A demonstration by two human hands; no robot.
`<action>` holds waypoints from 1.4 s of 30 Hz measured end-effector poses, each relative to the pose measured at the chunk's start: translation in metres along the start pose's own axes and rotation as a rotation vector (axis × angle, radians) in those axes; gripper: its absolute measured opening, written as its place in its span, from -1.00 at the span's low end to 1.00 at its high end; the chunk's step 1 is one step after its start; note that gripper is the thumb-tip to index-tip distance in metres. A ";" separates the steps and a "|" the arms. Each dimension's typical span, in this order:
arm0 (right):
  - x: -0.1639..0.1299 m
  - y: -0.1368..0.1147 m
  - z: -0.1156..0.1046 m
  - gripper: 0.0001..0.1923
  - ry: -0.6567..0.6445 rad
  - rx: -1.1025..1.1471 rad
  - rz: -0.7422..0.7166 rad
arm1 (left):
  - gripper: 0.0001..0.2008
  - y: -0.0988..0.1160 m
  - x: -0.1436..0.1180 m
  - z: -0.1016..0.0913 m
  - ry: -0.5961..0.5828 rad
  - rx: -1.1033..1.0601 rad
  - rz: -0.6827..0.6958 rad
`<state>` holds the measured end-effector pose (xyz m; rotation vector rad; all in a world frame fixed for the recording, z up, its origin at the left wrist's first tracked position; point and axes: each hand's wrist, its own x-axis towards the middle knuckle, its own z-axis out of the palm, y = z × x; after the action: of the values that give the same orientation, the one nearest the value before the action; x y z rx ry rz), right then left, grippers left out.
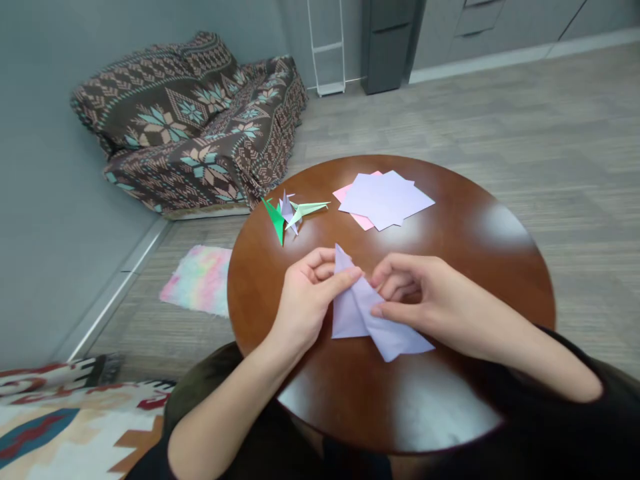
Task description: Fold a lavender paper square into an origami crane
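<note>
A partly folded sheet of lavender origami paper (350,313) is held up between my two hands, just above the near half of the table. My left hand (310,293) pinches its upper left part, thumb across the front and fingers curled behind. On the right side, my right hand (415,287) grips the paper with the thumb on its front face; the other fingers are bent and partly hidden behind it. The sheet's lower points fan out downward, and one tip sticks up above my left thumb.
A round brown table (480,267) carries several folded paper cranes (290,213), green, lavender and pale green, at the far left. Behind my hands lies a stack of lavender and pink paper sheets (385,200). A patterned sofa (200,133) and a fluffy pastel mat (197,280) are beyond.
</note>
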<state>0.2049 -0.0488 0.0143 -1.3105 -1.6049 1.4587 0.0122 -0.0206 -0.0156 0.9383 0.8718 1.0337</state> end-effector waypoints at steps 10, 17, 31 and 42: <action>0.001 0.001 0.013 -0.72 0.094 -0.062 -0.108 | -0.84 0.002 -0.003 0.005 -0.020 -0.045 0.030; -0.002 -0.001 0.013 -0.75 0.163 -0.093 -0.105 | -0.82 0.004 -0.003 0.007 0.001 -0.069 0.001; -0.004 -0.005 0.009 -0.76 0.184 -0.067 -0.073 | -0.80 0.001 -0.003 0.000 -0.083 0.070 -0.037; -0.004 -0.005 0.010 -0.72 0.157 -0.052 -0.102 | -0.75 0.005 -0.005 0.004 -0.077 0.000 -0.100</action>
<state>0.1962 -0.0558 0.0172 -1.3178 -1.5916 1.2301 0.0128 -0.0252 -0.0091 0.9197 0.8459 0.9066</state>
